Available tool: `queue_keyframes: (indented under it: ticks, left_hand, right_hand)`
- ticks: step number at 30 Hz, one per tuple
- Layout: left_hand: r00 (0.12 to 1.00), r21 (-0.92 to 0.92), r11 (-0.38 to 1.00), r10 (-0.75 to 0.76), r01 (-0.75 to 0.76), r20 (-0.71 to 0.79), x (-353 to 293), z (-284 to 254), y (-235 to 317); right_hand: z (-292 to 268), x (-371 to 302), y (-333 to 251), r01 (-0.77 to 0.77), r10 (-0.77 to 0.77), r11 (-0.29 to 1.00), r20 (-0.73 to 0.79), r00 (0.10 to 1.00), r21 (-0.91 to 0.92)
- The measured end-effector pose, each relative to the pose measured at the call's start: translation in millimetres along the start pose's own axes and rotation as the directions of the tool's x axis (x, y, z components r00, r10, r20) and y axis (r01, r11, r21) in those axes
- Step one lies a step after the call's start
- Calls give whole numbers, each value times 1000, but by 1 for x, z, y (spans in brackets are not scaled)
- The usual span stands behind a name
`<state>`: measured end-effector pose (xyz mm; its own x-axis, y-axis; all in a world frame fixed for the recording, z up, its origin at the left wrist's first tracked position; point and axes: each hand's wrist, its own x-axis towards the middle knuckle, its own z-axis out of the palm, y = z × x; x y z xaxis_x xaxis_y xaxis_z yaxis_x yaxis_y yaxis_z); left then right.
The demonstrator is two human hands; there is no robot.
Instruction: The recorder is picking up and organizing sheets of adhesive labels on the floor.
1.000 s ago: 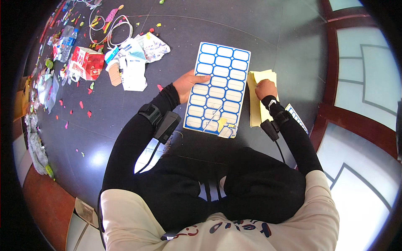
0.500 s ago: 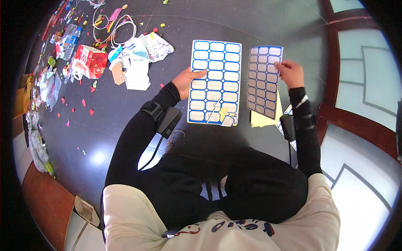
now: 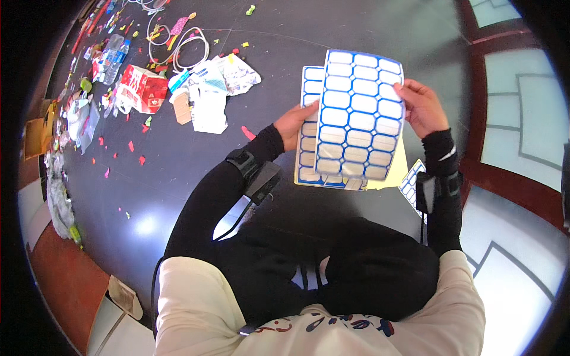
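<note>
Between thumb and fingers, my left hand (image 3: 293,126) grips the left edge of a stack of label sheets (image 3: 308,142), white labels framed in blue. My right hand (image 3: 423,107) pinches the upper right edge of a single label sheet (image 3: 360,113) of the same pattern. That sheet overlaps the stack and hides most of its face; it bends slightly. Below and to the right, a yellow sheet (image 3: 399,166) shows on the floor, partly covered. Another blue-and-white label sheet (image 3: 412,183) lies beside my right forearm.
On the dark floor (image 3: 196,172) at the left lie torn white paper (image 3: 208,110), a red-and-white box (image 3: 142,89), a coiled pale cable (image 3: 193,50), plastic bottles (image 3: 113,59) and coloured scraps. Brown-framed frosted panels (image 3: 522,107) stand along the right.
My right hand has brought its sheet leftward, from beside the stack to over it, and turned its face more toward me. The left hand and stack appear slightly farther right.
</note>
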<state>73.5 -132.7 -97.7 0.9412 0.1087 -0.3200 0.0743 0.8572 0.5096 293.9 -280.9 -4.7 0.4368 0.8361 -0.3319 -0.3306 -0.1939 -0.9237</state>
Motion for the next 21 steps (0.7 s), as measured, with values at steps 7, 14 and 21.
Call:
queue_keyframes:
  ticks: [7,14,21]
  left_hand:
    - [999,96,995,13,-10,-39,-6,16,16]
    - [996,181,983,52,-38,-75,1,11,18]
    - [988,205,976,94,-68,-120,11,26,21]
  right_hand:
    - [16,21,52,66,-95,930,-63,993,-363]
    - [23,38,63,99,-178,890,-141,974,-445]
    - [12,45,56,156,-299,798,-158,941,-582]
